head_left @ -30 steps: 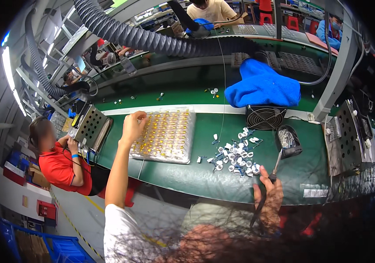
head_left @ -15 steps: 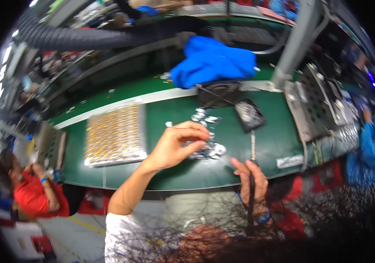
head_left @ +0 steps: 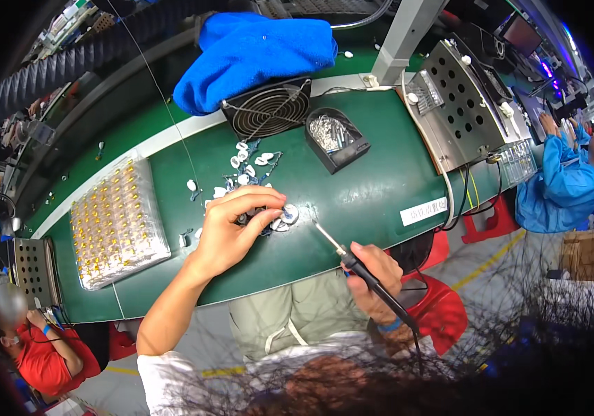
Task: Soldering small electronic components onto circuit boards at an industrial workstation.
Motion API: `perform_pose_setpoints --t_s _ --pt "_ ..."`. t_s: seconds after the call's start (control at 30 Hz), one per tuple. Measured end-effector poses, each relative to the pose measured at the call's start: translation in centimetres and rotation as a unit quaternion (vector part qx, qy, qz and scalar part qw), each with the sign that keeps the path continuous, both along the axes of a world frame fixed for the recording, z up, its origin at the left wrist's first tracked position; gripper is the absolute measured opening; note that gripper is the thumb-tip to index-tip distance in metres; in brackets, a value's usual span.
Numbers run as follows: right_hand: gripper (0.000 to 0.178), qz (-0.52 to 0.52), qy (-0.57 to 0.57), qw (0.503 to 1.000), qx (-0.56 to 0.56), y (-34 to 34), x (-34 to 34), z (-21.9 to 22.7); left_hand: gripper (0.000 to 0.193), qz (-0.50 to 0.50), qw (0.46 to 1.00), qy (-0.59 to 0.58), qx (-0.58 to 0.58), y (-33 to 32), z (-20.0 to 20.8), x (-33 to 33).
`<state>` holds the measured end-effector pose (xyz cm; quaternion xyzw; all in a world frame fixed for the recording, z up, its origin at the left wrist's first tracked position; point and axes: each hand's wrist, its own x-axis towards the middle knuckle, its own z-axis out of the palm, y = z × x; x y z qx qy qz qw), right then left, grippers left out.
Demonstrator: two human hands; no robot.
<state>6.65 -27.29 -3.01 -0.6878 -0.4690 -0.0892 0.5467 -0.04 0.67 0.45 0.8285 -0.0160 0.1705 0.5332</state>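
Note:
My left hand (head_left: 226, 229) is over the bench with thumb and fingers pinched together at a small white round part (head_left: 288, 215) with a bit of blue on it. Under and around that hand lies a loose pile of white oval parts (head_left: 243, 179) with dark thin pieces among them. My right hand (head_left: 374, 279) is wrapped round the black handle of a soldering iron (head_left: 364, 272). The iron's metal tip points up and left toward the pinched part, a short gap from it.
A black bin (head_left: 342, 142) of small metal pieces sits beyond the iron. Behind stand a black fan (head_left: 269, 111) and a blue cloth (head_left: 259, 59). A clear tray (head_left: 120, 222) with yellowish parts lies left. Perforated metal boxes (head_left: 460, 104) flank the bench; co-workers sit at both sides.
The view has shifted and turned. The soldering iron's tip has swung from beside the black bin toward my left hand. My left fingers have closed from a loose curl into a pinch.

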Motion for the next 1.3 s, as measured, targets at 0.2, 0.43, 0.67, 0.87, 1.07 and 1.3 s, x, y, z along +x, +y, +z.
perform_pose_setpoints --t_s 0.2,0.43,0.67,0.87,1.07,1.3 --pt "0.04 -0.035 0.022 0.999 0.008 1.7 -0.5 -0.2 0.014 -0.021 0.999 -0.006 0.036 0.3 -0.3 -0.1" --pt "0.042 -0.014 -0.022 1.0 -0.002 2.3 -0.1 -0.1 0.014 -0.017 0.999 0.008 0.047 0.2 -0.1 -0.1" --pt "0.042 -0.009 -0.028 0.999 -0.013 2.2 -0.1 -0.1 0.015 -0.01 0.998 0.01 0.063 0.0 0.1 -0.3" --pt "0.041 -0.01 -0.034 0.999 -0.017 2.1 0.0 -0.2 0.017 -0.012 0.997 0.0 0.082 0.0 0.0 -0.1" --pt "0.043 -0.009 -0.034 0.999 -0.022 2.1 -0.1 -0.3 0.017 -0.015 0.996 -0.001 0.084 0.0 0.1 0.0" --pt "0.043 -0.011 -0.032 0.999 -0.001 2.1 0.0 -0.8 0.017 -0.016 0.996 -0.001 0.093 0.0 0.2 -0.1"
